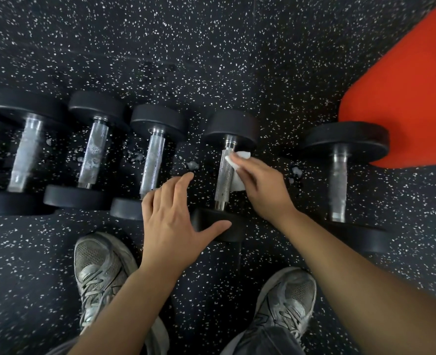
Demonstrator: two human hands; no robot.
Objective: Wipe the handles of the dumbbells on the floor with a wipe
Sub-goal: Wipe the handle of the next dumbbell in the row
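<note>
- The right hand (259, 185) pinches a small crumpled white paper wipe (238, 170) against the right side of the knurled chrome handle (224, 175) of the fourth black rubber-headed dumbbell (233, 129) from the left, in a row of five lying on the floor.
- The left hand (172, 221) hovers with fingers straight and spread, grasping nothing, its thumb at the dumbbell's near black head (220, 225); whether it touches is unclear.
- To do this step well, I judge the wipe should wrap further round the bar and run its whole length, collar to collar, while the left hand steadies the near head so the dumbbell does not roll.
- Rolling the bar a part-turn would likely bring the underside up; knurling traps moisture, so firm pressure along the grooves seems wise.
- This handle looks dry and bright, its diamond knurl crisp; the three handles to the left (94, 155) carry cloudy foam, and the far-right handle (338, 180) looks dull and filmy.
- Small foam blobs (192, 165) sit on the black rubber floor flecked with white (211, 47).
- A flat orange-red mat (404, 98) lies beside the far-right dumbbell's head.
- Worn grey mesh trainers (99, 272) stand just behind the row.
</note>
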